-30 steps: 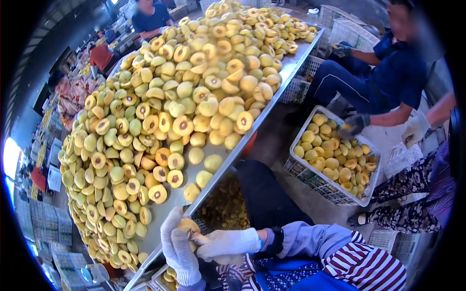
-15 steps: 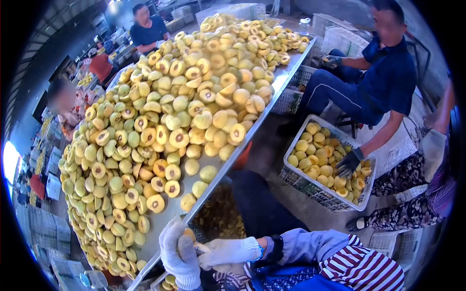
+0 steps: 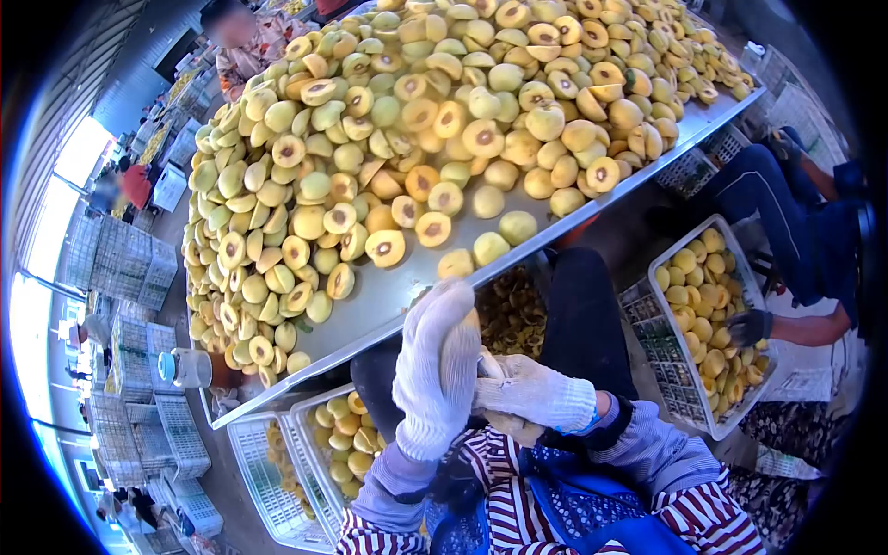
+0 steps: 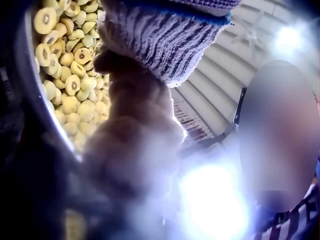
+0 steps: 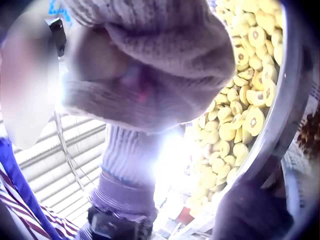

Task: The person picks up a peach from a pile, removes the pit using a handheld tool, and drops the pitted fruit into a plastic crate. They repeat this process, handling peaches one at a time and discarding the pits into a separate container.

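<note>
In the head view my left hand [image 3: 437,361], in a white knitted glove, stands with raised fingers around a yellow peach half [image 3: 473,319], of which only a sliver shows. My right hand [image 3: 535,390], gloved the same way, is curled against it from the right. Its fingers grip something small and pale at the fruit, mostly hidden by the gloves. Both hands are just in front of the metal table edge [image 3: 370,339]. On the table lies a big heap of halved peaches [image 3: 398,129], many with brown pits showing. The wrist views mostly show glove cloth and glare.
Below the table's near edge is a container of dark scraps [image 3: 513,310]. White crates of peach halves stand at my left [image 3: 298,435] and right [image 3: 655,319]; a person's dark-gloved hand [image 3: 747,327] is over the right one. A plastic jug [image 3: 191,368] sits at the table's left corner.
The head view has swung left and down, so table and hands appear further right. Both hands stay together at the peach half. The neighbour's dark-gloved hand stays at the right crate.
</note>
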`<state>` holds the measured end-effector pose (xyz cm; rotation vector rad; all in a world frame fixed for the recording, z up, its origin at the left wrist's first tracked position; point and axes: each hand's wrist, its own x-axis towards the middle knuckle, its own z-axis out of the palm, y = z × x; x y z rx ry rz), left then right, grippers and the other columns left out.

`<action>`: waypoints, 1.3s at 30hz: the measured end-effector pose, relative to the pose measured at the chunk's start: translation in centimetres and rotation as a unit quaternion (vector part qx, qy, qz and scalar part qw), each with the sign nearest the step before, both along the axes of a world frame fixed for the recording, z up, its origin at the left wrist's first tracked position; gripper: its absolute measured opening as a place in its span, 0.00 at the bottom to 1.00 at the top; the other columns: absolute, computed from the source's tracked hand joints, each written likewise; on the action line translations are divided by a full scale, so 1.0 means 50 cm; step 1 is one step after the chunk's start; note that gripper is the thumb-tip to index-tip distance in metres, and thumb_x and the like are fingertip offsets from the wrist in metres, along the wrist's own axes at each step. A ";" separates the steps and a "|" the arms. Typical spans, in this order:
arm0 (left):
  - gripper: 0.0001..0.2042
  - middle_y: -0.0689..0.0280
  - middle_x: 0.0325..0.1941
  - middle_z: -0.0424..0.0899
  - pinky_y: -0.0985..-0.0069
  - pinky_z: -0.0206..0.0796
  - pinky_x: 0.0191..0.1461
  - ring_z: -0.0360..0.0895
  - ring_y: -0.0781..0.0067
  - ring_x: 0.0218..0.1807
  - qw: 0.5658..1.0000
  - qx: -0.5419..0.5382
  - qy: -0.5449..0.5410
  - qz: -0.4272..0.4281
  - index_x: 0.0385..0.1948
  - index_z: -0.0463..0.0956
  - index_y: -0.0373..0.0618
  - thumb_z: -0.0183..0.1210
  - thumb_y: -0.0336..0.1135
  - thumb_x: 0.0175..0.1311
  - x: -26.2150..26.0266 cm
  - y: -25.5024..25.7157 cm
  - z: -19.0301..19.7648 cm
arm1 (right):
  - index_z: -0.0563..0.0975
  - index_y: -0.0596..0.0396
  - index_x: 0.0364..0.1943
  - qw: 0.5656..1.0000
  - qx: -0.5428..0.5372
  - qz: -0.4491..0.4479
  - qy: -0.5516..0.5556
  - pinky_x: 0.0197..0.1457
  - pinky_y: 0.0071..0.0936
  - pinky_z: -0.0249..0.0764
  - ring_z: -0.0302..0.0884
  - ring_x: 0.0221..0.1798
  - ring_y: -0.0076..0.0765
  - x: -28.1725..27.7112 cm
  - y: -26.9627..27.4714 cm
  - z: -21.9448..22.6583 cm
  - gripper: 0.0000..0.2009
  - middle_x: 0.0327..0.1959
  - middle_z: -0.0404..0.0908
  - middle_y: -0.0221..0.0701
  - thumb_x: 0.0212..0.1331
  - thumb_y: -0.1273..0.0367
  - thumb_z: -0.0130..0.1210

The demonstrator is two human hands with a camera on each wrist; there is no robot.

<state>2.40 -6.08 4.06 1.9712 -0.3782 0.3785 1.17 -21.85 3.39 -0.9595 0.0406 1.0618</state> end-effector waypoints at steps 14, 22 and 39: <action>0.19 0.46 0.64 0.72 0.65 0.70 0.61 0.75 0.48 0.62 0.983 0.114 -0.143 -0.031 0.56 0.73 0.39 0.59 0.27 0.63 0.010 0.015 -0.029 | 0.75 0.52 0.33 0.999 -0.021 -0.021 -0.040 0.19 0.15 0.59 0.64 0.16 0.16 -0.005 0.003 -0.055 0.13 0.16 0.72 0.22 0.65 0.57 0.57; 0.19 0.58 0.51 0.82 0.74 0.69 0.57 0.78 0.69 0.51 0.937 -0.210 0.277 -0.035 0.56 0.74 0.35 0.47 0.43 0.76 0.014 0.026 -0.006 | 0.75 0.50 0.35 1.000 -0.004 0.014 0.000 0.12 0.17 0.54 0.59 0.11 0.16 -0.003 0.010 -0.046 0.12 0.14 0.67 0.21 0.66 0.58 0.56; 0.25 0.57 0.54 0.80 0.73 0.75 0.51 0.80 0.67 0.53 0.892 -0.359 0.275 0.021 0.56 0.73 0.38 0.50 0.54 0.73 -0.004 0.053 -0.014 | 0.77 0.55 0.45 0.899 -0.310 -0.051 -0.304 0.29 0.22 0.72 0.78 0.24 0.21 -0.031 0.026 -0.035 0.17 0.24 0.80 0.28 0.63 0.57 0.59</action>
